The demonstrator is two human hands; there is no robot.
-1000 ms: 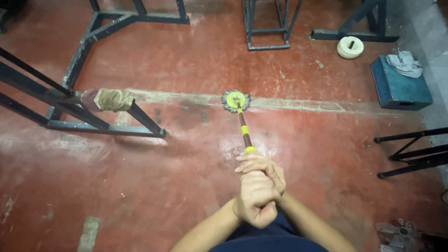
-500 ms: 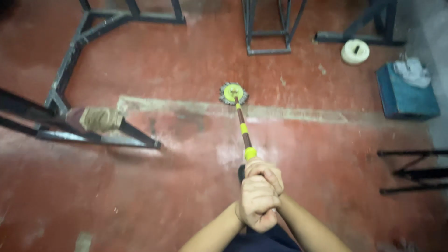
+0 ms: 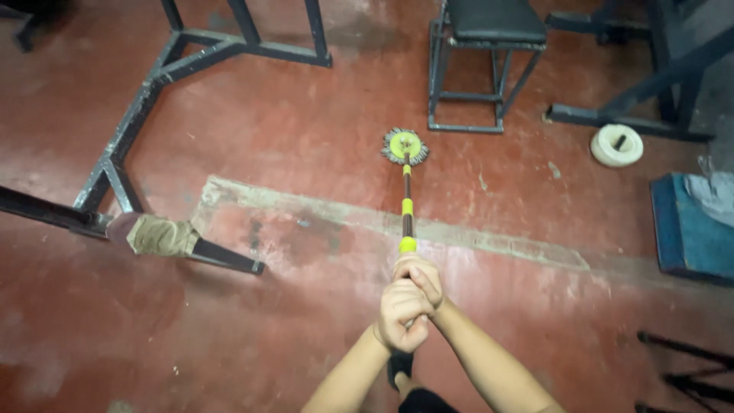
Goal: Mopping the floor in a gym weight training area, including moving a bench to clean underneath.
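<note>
Mop (image 3: 405, 146) head sits on the red floor (image 3: 306, 138) straight ahead of both hands, pole running back to them; left hand (image 3: 399, 315) and right hand (image 3: 420, 277) are stacked and wrapped tight round the pole's near end. White weight disc (image 3: 616, 145) and blue box (image 3: 686, 233) lie right of the mop. Since the earlier frame the mop head has pushed past the pale floor strip (image 3: 459, 232), toward the black stool (image 3: 489, 61).

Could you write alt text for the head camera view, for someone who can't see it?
Two bare hands, the left hand and right hand, grip a mop handle together, its round yellow mop head on a worn red floor. Dark metal frames and a stool stand around.
</note>
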